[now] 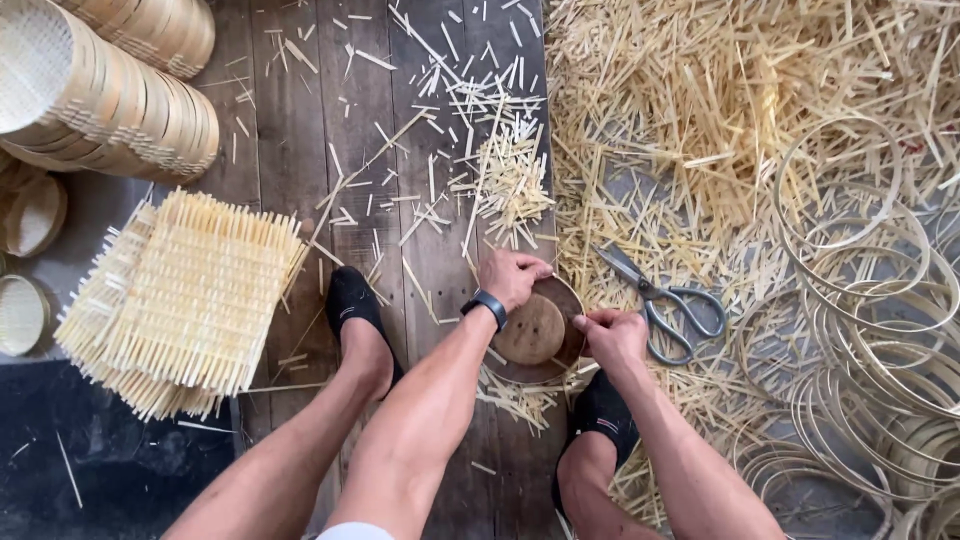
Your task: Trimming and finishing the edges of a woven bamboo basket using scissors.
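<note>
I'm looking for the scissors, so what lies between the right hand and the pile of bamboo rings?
In the head view, the grey-handled scissors lie on loose bamboo strips between the right hand and the bamboo rings.

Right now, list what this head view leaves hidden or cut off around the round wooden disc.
- Round wooden disc: its rim is partly covered by the left hand and right hand.
- What the fingers pinch: too small to tell.
- Scissors: blades half buried in bamboo strips.
- Stacked baskets: cut by the left edge.

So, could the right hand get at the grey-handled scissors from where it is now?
Probably yes: the grey-handled metal scissors lie open on the bamboo strips just beside the right hand, nothing covering them, though its grip is on the round dark wooden mould.
</note>
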